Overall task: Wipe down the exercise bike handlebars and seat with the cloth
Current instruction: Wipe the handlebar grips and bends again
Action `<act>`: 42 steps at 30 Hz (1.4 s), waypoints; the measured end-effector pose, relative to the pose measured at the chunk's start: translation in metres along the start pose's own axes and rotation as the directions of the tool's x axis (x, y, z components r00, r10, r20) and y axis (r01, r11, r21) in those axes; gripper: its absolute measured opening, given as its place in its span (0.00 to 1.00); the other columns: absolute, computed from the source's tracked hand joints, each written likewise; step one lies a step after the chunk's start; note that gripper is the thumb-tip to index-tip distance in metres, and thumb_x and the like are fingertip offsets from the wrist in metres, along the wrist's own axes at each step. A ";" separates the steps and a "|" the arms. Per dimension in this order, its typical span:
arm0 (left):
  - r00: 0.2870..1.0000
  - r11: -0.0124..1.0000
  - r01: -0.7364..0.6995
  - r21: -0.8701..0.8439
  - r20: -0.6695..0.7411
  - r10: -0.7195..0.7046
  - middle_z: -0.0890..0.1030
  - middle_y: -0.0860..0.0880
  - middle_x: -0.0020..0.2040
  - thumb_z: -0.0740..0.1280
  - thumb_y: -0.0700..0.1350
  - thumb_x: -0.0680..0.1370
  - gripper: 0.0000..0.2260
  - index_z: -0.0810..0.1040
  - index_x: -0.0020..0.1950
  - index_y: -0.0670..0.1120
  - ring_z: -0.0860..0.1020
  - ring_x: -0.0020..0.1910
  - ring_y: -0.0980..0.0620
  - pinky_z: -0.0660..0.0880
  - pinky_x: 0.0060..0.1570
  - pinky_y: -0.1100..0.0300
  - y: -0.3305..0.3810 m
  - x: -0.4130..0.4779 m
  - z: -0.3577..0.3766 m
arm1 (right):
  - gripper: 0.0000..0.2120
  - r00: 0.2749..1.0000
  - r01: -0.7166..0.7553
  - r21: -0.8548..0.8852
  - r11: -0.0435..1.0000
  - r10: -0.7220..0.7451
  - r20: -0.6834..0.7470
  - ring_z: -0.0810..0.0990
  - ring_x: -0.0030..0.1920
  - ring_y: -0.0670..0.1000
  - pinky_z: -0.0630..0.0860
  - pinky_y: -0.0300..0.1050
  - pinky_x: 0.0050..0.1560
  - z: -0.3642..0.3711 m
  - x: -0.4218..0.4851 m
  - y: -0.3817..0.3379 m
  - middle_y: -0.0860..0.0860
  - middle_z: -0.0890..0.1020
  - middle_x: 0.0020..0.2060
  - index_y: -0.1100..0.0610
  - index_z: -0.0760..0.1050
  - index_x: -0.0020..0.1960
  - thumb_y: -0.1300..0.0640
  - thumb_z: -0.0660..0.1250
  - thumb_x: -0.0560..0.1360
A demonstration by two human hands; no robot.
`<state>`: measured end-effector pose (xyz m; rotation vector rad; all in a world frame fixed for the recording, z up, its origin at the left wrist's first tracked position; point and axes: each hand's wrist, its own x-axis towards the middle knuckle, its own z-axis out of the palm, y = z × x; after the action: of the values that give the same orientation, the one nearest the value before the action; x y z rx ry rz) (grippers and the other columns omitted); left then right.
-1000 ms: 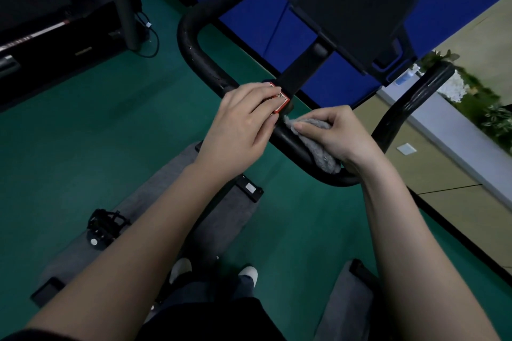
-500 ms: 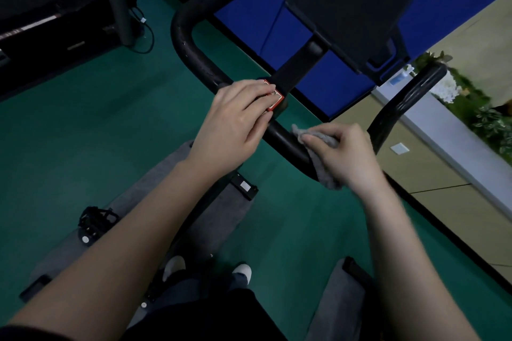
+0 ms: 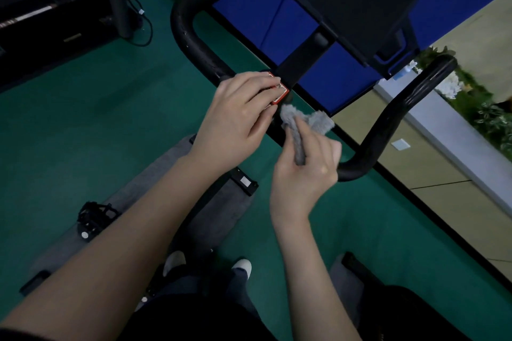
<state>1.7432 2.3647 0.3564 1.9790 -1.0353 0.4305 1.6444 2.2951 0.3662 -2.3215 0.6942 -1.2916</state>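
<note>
1 crumpled grey cloth (image 3: 318, 120) gripped in right hand (image 3: 304, 171), touching black curved handlebars (image 3: 388, 124), left hand (image 3: 238, 113) resting flat there

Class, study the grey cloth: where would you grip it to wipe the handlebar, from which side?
Grip the grey cloth by its gathered tail, as the right hand does, coming from the rider's side of the handlebar. The tail is a narrow roll, easy to clasp, leaving the loose wad free against the bar.

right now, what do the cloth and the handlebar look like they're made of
Cloth: grey, probably microfibre or terry; fuzzy nap, bunches softly. Handlebar: black, likely metal tube with rubbery or painted coating; smooth, dull sheen, pale specks on its left bend.
</note>
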 end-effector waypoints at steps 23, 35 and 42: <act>0.998 0.981 0.057 -0.185 0.042 -0.050 0.79 0.47 0.60 0.63 0.37 0.79 0.10 0.80 0.59 0.40 0.73 0.63 0.48 0.67 0.64 0.49 -0.002 0.002 -0.008 | 0.09 0.697 -0.709 0.393 0.586 0.665 0.267 0.83 0.49 0.46 0.78 0.37 0.50 -0.022 -0.069 -0.015 0.49 0.85 0.45 0.52 0.81 0.50 0.64 0.67 0.76; 0.996 0.986 0.036 -0.162 0.089 -0.022 0.78 0.48 0.62 0.62 0.37 0.80 0.12 0.79 0.61 0.41 0.72 0.65 0.49 0.66 0.65 0.50 -0.005 0.002 -0.011 | 0.09 0.270 -0.699 0.681 -0.219 0.801 0.534 0.84 0.42 0.53 0.82 0.45 0.42 0.030 -0.021 -0.033 0.57 0.85 0.42 0.63 0.79 0.49 0.70 0.61 0.77; 0.997 0.988 0.025 -0.156 0.075 -0.013 0.78 0.48 0.61 0.61 0.37 0.80 0.12 0.79 0.60 0.40 0.72 0.65 0.48 0.67 0.64 0.49 -0.005 0.002 -0.009 | 0.10 0.319 -0.699 0.697 -0.157 0.805 0.501 0.84 0.42 0.51 0.81 0.44 0.44 0.008 -0.027 -0.017 0.55 0.85 0.42 0.62 0.79 0.50 0.71 0.62 0.77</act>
<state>1.7489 2.3727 0.3605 1.8746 -1.0622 0.2592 1.6428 2.3259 0.3538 -0.5834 0.9183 -0.7545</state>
